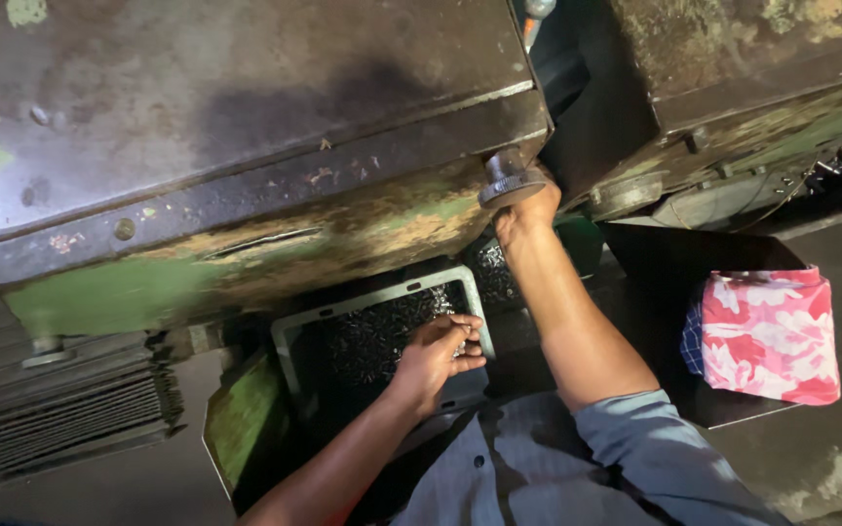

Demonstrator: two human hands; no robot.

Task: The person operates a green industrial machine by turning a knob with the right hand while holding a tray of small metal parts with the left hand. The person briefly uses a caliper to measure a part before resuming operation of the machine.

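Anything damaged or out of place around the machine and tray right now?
The machine body is worn: green paint flaked off, rust-brown patches along its lower edge. Nothing looks spilled; the small dark parts sit inside the grey tray, where the left hand reaches. The right hand is at the knurled knob.

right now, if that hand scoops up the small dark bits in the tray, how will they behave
The small dark pieces look loose and many, so they would likely spill between the fingers of the left hand. They glint like metal, so probably heavy for their size, perhaps oily.
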